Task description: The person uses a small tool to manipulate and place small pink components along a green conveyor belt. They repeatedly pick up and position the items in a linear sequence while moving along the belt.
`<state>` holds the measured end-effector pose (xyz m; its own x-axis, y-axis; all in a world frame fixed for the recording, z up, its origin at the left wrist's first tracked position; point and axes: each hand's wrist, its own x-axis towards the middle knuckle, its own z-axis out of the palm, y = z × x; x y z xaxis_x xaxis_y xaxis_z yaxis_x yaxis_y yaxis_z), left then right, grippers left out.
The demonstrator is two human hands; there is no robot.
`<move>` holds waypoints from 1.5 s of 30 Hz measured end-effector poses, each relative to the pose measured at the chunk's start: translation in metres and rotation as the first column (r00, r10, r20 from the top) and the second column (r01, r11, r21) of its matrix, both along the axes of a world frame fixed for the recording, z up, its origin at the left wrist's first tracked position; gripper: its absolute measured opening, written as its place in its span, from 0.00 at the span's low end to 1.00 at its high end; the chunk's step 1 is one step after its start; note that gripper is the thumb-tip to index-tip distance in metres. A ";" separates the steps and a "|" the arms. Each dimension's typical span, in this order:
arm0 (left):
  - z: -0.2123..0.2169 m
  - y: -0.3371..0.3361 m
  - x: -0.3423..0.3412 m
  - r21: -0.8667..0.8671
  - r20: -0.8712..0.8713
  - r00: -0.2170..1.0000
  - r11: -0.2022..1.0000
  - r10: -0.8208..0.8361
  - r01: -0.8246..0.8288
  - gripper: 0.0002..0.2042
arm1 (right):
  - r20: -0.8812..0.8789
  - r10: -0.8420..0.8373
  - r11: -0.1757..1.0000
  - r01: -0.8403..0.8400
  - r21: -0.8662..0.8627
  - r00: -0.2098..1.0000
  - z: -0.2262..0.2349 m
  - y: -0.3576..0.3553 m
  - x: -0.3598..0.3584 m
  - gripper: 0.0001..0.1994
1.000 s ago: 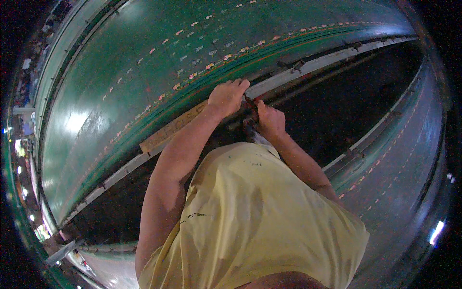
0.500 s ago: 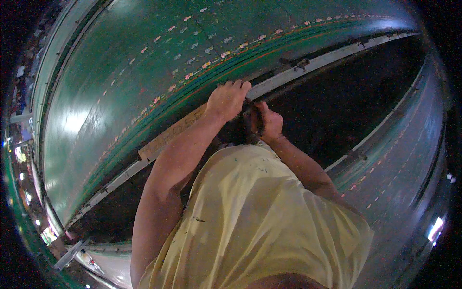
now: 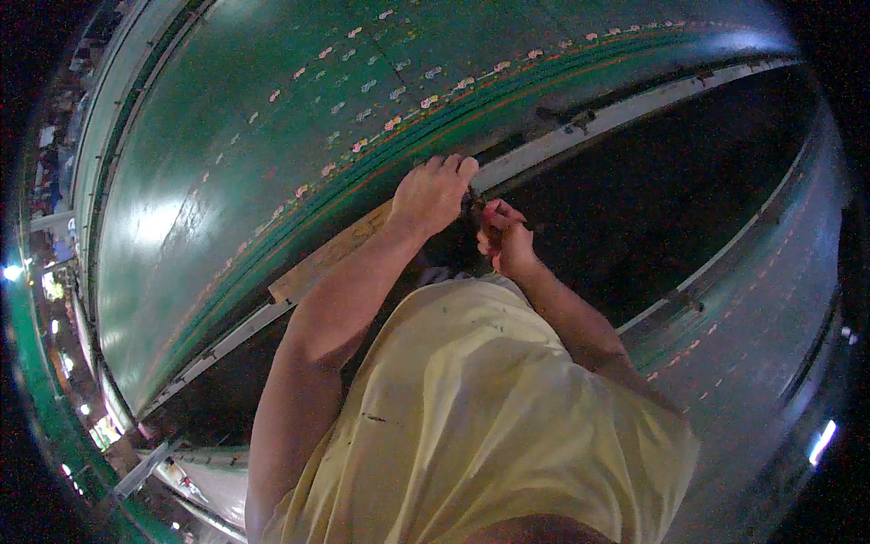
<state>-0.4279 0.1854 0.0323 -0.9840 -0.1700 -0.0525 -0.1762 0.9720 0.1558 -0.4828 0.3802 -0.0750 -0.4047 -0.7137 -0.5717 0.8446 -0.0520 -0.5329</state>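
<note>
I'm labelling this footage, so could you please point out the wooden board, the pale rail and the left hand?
Wooden board (image 3: 330,255), head view: middle of its visible face.
Pale rail (image 3: 539,147), head view: its upper right stretch.
Left hand (image 3: 431,197), head view: back of the hand.

One left hand (image 3: 430,195) and one right hand (image 3: 507,243) are counted, with one yellow shirt (image 3: 480,408). One wooden board (image 3: 335,249) is seen. One dark gap (image 3: 689,181) is flanked by two green benches (image 3: 245,136), each edged by one pale rail (image 3: 616,116). Flower prints (image 3: 391,123) cannot be reliably counted.
</note>
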 end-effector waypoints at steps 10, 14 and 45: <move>-0.003 -0.007 0.002 0.032 -0.040 0.999 0.999 -0.030 0.032 0.18 | 0.297 0.050 0.992 -0.014 -0.122 0.954 0.011 -0.004 -0.007 0.06; 0.003 -0.005 0.010 0.111 -0.072 0.992 0.989 0.106 -0.097 0.22 | -0.281 0.144 0.975 -0.087 0.205 0.949 0.034 0.001 -0.018 0.08; 0.010 -0.016 0.031 0.200 0.079 0.962 0.942 0.260 -0.271 0.24 | -0.969 -0.022 0.996 0.092 0.001 0.248 0.040 -0.013 -0.046 0.04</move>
<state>-0.3966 0.1691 0.0425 -0.8998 -0.4047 -0.1630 -0.4363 0.8360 0.3327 -0.5286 0.3672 -0.0351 -0.7176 -0.6503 0.2493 -0.3097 -0.0228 -0.9506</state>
